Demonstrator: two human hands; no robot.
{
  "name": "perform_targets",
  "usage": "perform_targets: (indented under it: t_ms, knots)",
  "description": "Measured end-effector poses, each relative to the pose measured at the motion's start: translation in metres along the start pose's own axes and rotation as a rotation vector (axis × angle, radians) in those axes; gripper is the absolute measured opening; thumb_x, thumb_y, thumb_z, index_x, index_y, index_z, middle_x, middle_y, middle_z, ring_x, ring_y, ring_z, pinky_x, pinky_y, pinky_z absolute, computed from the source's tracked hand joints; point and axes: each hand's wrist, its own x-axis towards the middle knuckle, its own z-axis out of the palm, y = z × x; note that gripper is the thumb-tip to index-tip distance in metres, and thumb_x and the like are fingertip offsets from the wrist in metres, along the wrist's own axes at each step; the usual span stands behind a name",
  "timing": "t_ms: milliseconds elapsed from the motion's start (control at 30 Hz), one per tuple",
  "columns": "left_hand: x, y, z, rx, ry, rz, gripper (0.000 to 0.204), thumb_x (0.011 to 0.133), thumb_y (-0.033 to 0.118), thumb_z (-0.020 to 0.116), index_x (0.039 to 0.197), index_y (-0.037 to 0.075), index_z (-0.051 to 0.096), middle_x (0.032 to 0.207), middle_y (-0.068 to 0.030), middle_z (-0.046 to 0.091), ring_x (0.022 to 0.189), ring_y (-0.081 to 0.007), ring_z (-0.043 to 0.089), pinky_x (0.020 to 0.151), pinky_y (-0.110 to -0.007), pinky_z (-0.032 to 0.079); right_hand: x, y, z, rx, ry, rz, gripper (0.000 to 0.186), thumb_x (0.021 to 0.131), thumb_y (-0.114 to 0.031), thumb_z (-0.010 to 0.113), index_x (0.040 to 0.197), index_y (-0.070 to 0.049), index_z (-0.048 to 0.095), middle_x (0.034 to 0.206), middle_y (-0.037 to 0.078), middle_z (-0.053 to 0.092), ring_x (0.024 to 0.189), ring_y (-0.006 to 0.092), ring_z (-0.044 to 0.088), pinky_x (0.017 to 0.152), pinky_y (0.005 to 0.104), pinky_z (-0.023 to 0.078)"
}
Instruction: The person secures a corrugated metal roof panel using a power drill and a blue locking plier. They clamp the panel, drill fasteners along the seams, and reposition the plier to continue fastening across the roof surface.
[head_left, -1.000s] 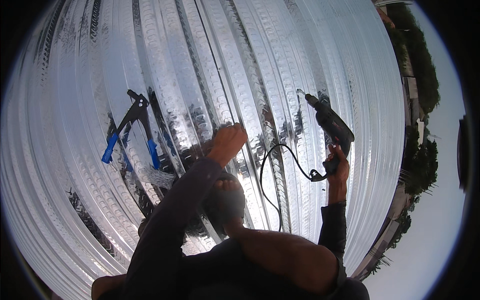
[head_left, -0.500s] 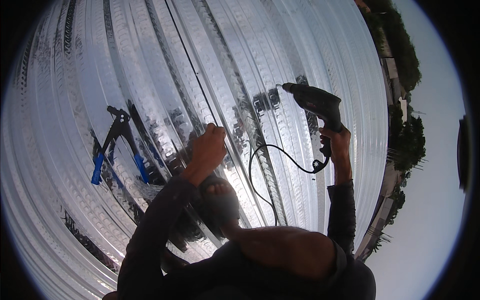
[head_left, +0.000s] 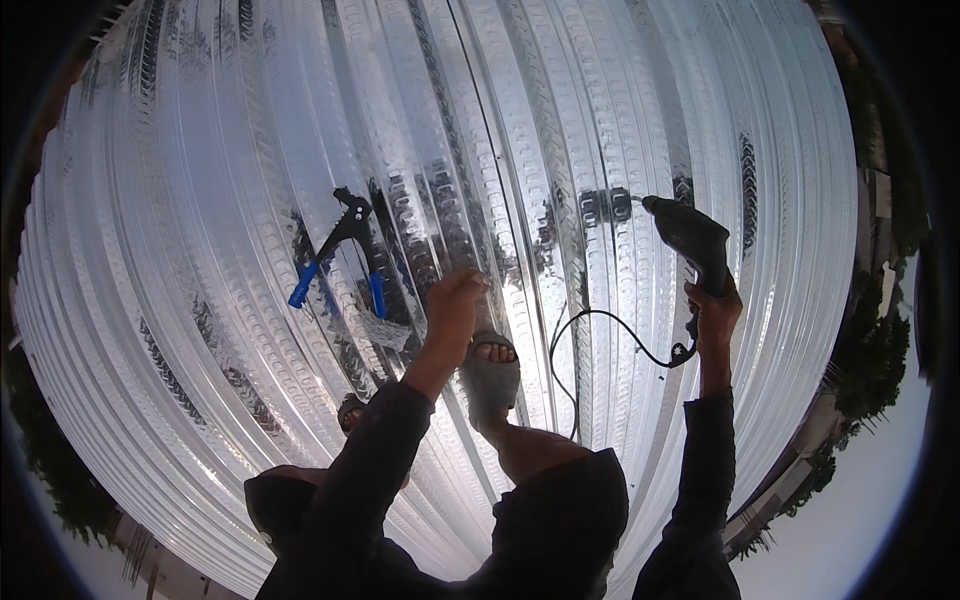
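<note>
- Ribbed metal sheeting (head_left: pixel 230 280) is spreading all around.
- The right hand (head_left: pixel 716 312) is gripping the drill (head_left: pixel 692 238) over it.
- Well apart, the left hand (head_left: pixel 450 315) is curling; I cannot tell whether around anything.
- The riveter (head_left: pixel 352 216) is lying unheld; work is probably remaining, though how much isn't showing.

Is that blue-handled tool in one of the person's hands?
No, the blue-handled tool lies on the shiny ribbed sheeting, apart from the left hand and right hand.

Daylight glares off the ribbed metal floor (head_left: pixel 230 200). Dark trees (head_left: pixel 870 370) edge the right, with pale sky (head_left: pixel 850 520) at lower right.
</note>
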Motion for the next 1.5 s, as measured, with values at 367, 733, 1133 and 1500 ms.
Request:
perform_targets:
  t_ms: [367, 733, 1133, 1500]
  knots:
    - [-0.111, 0.125, 0.033, 0.013, 0.152, -0.314, 0.031, 0.1, 0.018, 0.055, 0.127, 0.006, 0.063, 0.093, -0.005, 0.065, 0.049, -0.008, 0.036, 0.046, -0.03, 0.033, 0.04, -0.014, -0.009, 0.04, -0.214, 0.287, 0.02, 0.075, -0.007, 0.078, 0.093, -0.001, 0.071, 0.066, 0.002, 0.063, 0.049, 0.0088, 0.051, 0.046, 0.0278, 0.038]
    - [-0.12, 0.307, -0.012, -0.278, 0.031, -0.219, 0.014, 0.1, 0.025, 0.06, 0.107, 0.013, 0.062, 0.087, 0.0005, 0.061, 0.055, -0.0064, 0.041, 0.049, -0.025, 0.034, 0.078, -0.092, -0.036, 0.013, -0.086, 0.203, 0.011, 0.076, -0.009, 0.073, 0.085, -0.003, 0.069, 0.063, 0.0, 0.058, 0.049, 0.0094, 0.051, 0.044, 0.0279, 0.038]
    - [-0.051, 0.381, -0.061, -0.452, -0.26, -0.229, 0.011, 0.096, 0.006, 0.063, 0.107, 0.007, 0.065, 0.085, -0.0045, 0.067, 0.068, -0.0138, 0.06, 0.058, -0.033, 0.048, 0.159, -0.39, -0.012, -0.197, -0.27, 0.08, 0.025, 0.072, -0.004, 0.071, 0.097, 0.003, 0.068, 0.072, 0.002, 0.063, 0.054, 0.0089, 0.052, 0.05, 0.027, 0.041]
    - [-0.017, 0.554, -0.02, -0.694, -0.315, -0.323, 0.018, 0.1, 0.026, 0.057, 0.101, 0.01, 0.065, 0.085, -0.0021, 0.066, 0.061, -0.0152, 0.059, 0.064, -0.034, 0.049, 0.242, -0.627, 0.111, -0.033, -0.453, -0.143, 0.031, 0.074, -0.001, 0.074, 0.104, 0.004, 0.069, 0.081, 0.004, 0.066, 0.068, 0.0096, 0.058, 0.062, 0.0265, 0.047]
